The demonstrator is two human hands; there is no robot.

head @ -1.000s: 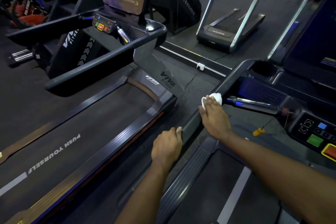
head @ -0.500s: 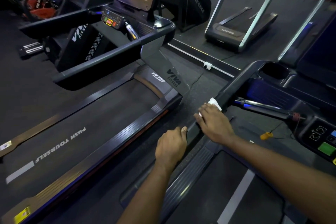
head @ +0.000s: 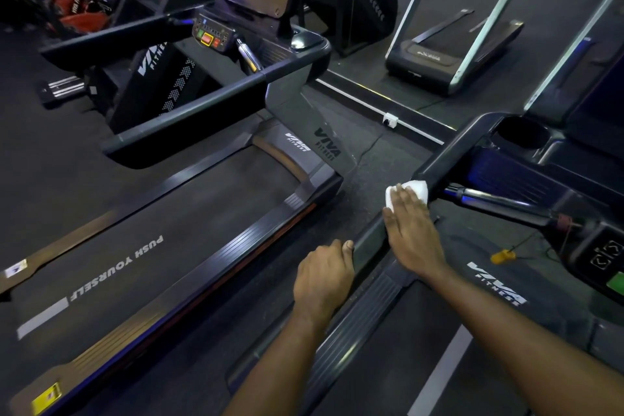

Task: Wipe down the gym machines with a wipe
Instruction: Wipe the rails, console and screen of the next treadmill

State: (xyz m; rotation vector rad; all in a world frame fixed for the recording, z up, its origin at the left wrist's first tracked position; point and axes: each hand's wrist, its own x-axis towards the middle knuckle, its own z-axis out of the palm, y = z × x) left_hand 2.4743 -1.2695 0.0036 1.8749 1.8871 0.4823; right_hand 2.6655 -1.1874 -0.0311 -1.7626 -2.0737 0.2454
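Gripping the treadmill handrail (head: 450, 150) low down, the left hand (head: 324, 277) curls its fingers over it. Further up that handrail the right hand (head: 410, 230), fingers straight and together, presses the white wipe (head: 417, 189) flat. It has slid up again, so the stretch towards the console likely comes next.
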